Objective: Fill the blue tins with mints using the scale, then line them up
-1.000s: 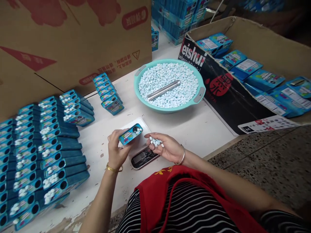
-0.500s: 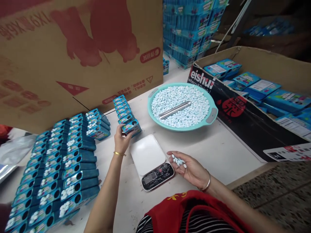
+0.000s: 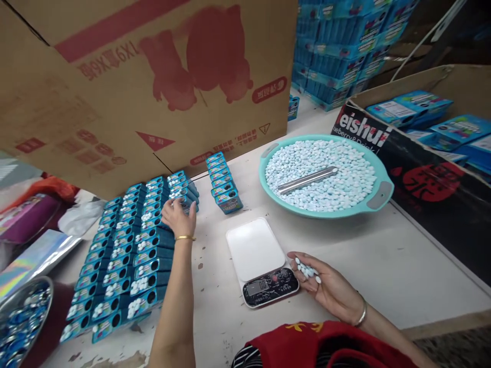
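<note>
Metal bowl: at the far left, with shiny blue pieces inside; I cannot tell what they are.
Long rows: many blue boxes, close together. On most tops that I see well, a small heap of candies lies beside a dark hole. I judge that these have their portion, but the holes look uncovered, so the boxes seem not finished.
Left hand: at the front box of the short row, next to the long ones. The fingers bend over it, partly closed; whether they grip or only touch, I cannot tell.
Bare row: a few boxes, apart from the others. I see no candies on their tops, so I think these are left to do.
Scale: on the table, nearer to the person; its display seems to show zero.
Right hand: palm up, half-open, beside the scale. It carries a handful of candies loosely.
Green bowl: nearly full of candies, with a scoop lying on them; so plenty remains.
Black carton: at the far right, with more blue boxes inside.
</note>
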Available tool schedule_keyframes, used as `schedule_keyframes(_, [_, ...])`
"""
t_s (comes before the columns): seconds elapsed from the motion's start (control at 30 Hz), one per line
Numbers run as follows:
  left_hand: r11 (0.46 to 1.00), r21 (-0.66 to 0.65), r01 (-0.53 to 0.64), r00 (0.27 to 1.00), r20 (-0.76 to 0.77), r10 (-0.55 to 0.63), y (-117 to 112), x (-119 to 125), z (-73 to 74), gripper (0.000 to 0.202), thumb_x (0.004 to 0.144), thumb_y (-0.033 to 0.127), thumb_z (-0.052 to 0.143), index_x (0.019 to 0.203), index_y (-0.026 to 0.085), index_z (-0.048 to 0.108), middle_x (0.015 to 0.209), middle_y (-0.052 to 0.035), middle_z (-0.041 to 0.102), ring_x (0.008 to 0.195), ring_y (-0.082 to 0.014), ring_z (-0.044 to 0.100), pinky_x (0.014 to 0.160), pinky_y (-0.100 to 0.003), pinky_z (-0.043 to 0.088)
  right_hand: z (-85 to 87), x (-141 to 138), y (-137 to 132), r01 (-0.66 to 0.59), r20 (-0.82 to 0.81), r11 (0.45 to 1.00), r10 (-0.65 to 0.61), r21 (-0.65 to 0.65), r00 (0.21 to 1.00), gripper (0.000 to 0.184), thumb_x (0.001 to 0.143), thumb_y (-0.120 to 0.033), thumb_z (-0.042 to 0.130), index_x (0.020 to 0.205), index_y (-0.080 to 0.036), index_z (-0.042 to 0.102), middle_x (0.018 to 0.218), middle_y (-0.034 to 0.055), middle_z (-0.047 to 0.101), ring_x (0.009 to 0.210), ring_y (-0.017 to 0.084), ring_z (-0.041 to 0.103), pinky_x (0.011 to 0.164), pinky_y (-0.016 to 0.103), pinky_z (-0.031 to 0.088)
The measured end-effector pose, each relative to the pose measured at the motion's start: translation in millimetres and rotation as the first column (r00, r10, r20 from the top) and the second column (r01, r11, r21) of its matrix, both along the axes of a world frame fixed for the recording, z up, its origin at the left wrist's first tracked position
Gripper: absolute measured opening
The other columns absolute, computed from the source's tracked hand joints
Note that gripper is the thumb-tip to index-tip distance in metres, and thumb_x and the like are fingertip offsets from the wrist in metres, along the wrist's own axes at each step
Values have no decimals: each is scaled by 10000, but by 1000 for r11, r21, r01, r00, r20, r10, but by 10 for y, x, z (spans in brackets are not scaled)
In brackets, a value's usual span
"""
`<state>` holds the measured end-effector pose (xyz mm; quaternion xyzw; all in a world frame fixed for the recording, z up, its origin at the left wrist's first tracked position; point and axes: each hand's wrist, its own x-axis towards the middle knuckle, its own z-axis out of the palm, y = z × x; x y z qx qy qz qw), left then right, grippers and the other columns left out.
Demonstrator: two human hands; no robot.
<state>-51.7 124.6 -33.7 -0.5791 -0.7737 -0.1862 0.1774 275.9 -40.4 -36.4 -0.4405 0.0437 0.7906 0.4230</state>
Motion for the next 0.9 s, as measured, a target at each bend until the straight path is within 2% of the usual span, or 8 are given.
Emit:
schedule_keyframes(0.17, [988,-117,104,990,-86,-115,47,-173,113,116,772,237,611,877,192,632,1336,-131,449,1262,-364,346,987,-551,283,42,-21,23,-8,-23,999,9,42,1000,155,742,-199,696,876,-122,689,728,11,578,523,53,486,408,142,380])
schedule_keyframes(0.3, [939,-175,296,930,-169,-325,-167,-40,420,93,802,273,587,779,184,601,1121,-109,570,1086,-328,502,969,-548,312,48,33,24,21,-38,999,-19,49,999,111,781,-202,646,844,-119,686,721,27,585,545,63,500,413,144,373])
schedule_keyframes(0.4, [816,-258,517,812,-154,-563,-476,287,716,176,850,353,540,788,193,580,940,-79,576,828,-240,555,755,-383,427,21,91,6,39,-33,997,-37,63,999,109,807,-187,602,831,-117,683,745,44,609,591,75,537,503,158,443])
schedule_keyframes(0.47, [711,-319,627,728,-85,-680,-672,597,848,203,866,370,527,774,193,566,903,-71,573,790,-217,547,659,-328,415,4,117,-14,42,-26,996,-40,73,999,117,813,-173,586,841,-115,683,756,52,622,609,82,555,564,173,478])
schedule_keyframes(0.57, [581,-396,711,638,18,-770,-852,1067,868,158,857,326,559,778,189,567,905,-74,583,771,-205,538,620,-310,401,10,138,-49,34,-45,997,-31,74,998,135,826,-167,567,871,-115,683,766,53,630,617,87,566,556,173,478])
schedule_keyframes(0.67, [502,-448,740,580,47,-813,-872,1387,753,101,836,267,593,781,185,577,892,-78,587,756,-200,538,611,-307,398,50,164,-80,52,-58,996,-48,76,997,162,854,-166,533,892,-105,678,764,51,630,621,89,575,540,171,473])
schedule_keyframes(0.8, [450,-477,754,537,54,-842,-805,1504,712,117,830,287,617,806,176,591,895,-80,603,786,-206,564,650,-316,427,80,218,-110,85,-37,994,-83,61,996,205,884,-147,474,906,-96,672,767,61,646,643,96,597,548,172,485])
schedule_keyframes(0.9, [464,-312,829,531,176,-829,-820,1401,846,251,837,406,613,932,175,585,981,-74,614,874,-210,582,737,-328,461,70,251,-130,101,-20,993,-100,57,995,202,876,-138,474,908,-106,671,796,79,671,706,114,626,592,188,513])
